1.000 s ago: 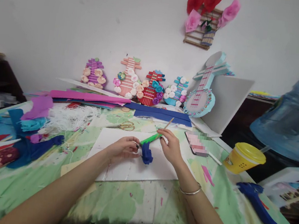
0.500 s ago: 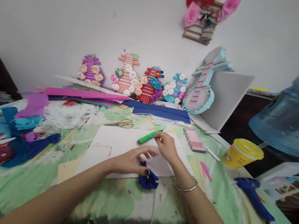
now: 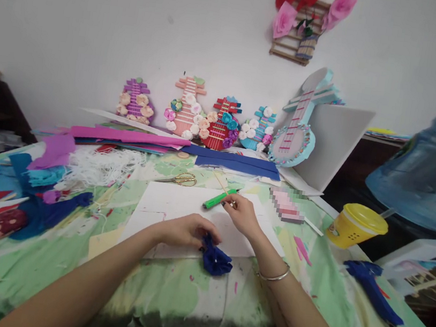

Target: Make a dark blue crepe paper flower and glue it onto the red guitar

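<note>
My left hand (image 3: 191,231) is closed at the upper left edge of a crumpled dark blue paper piece (image 3: 216,259), its fingertips pinching it. That piece lies at the front edge of a white sheet (image 3: 187,208). My right hand (image 3: 240,211), with a bracelet at the wrist, is over the sheet beside a green marker-like tool (image 3: 219,199). Its fingers are pressed together around the lower end of a thin pale stick (image 3: 219,180). Gold-handled scissors (image 3: 183,179) lie behind the sheet.
Blue paper strips (image 3: 238,163) and small decorated paper instruments (image 3: 218,128) stand or lie along the wall. White string (image 3: 99,166) and coloured scraps are at the left. At the right are a pixelated pink item (image 3: 287,204), a yellow cup (image 3: 357,226) and a blue glue gun (image 3: 376,294).
My left hand has closed its fingers onto the blue paper piece from above it. My right hand has stayed nearly in place. The view has shifted slightly.
</note>
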`<action>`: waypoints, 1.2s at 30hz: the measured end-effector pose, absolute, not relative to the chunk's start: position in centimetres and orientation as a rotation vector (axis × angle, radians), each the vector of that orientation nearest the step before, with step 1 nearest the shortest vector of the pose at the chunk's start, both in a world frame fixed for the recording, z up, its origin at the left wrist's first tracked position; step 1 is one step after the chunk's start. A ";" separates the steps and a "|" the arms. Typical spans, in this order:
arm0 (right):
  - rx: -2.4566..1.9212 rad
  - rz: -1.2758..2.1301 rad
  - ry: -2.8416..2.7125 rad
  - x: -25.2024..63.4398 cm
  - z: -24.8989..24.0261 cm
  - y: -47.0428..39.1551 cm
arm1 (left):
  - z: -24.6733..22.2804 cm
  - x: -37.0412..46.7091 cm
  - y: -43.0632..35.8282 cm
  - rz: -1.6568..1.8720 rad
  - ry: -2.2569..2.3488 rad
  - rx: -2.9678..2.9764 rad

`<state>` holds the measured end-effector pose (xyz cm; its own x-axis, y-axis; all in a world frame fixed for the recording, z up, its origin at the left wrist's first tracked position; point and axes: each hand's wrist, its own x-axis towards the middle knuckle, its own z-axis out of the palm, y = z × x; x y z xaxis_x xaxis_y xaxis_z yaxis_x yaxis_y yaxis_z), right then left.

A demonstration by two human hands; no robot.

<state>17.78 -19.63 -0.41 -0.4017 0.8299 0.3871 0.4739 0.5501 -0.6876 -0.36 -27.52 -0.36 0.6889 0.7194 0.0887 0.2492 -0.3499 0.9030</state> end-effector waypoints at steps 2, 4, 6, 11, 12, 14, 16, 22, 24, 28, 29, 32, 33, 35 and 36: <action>-1.028 0.632 -2.055 17.8 -0.4 -19.6 | -0.5 0.0 -27.6 0.643 0.869 1.872; -0.997 0.624 -2.040 17.9 -0.3 -19.7 | -0.4 0.3 -27.5 0.731 0.964 1.813; -0.944 0.658 -2.001 17.9 -0.2 -19.8 | -0.1 0.3 -27.4 0.838 1.060 1.705; -0.785 0.822 -1.932 17.6 0.5 -20.8 | 0.7 -0.5 -26.9 1.121 1.318 1.499; -0.774 0.829 -1.946 17.5 0.6 -21.1 | 0.7 -0.6 -26.8 1.168 1.345 1.489; -0.773 0.823 -1.993 17.2 0.7 -21.6 | 0.7 -0.7 -26.7 1.227 1.362 1.478; -0.779 0.773 -2.059 16.9 0.6 -21.9 | 0.6 -0.6 -26.7 1.248 1.339 1.468; -0.767 0.636 -2.150 16.5 0.2 -22.1 | 0.4 -0.3 -26.8 1.231 1.296 1.537; -0.771 0.641 -2.140 16.5 0.2 -22.0 | 0.4 -0.3 -26.8 1.224 1.282 1.527; -0.807 0.677 -2.089 16.5 0.1 -21.9 | 0.6 -0.3 -26.8 1.208 1.281 1.478; -0.818 0.691 -2.080 16.5 0.1 -21.9 | 0.6 -0.3 -26.8 1.213 1.289 1.472; -0.840 0.745 -2.061 16.5 -0.2 -21.7 | 0.7 -0.2 -26.9 1.236 1.309 1.465; -0.849 0.765 -2.048 16.5 -0.3 -21.6 | 0.6 -0.2 -26.9 1.241 1.308 1.460; -0.858 0.809 -2.006 16.5 -0.5 -21.5 | 0.6 -0.2 -26.8 1.246 1.295 1.441; -0.859 0.829 -1.978 16.5 -0.6 -21.4 | 0.6 -0.2 -26.8 1.247 1.289 1.427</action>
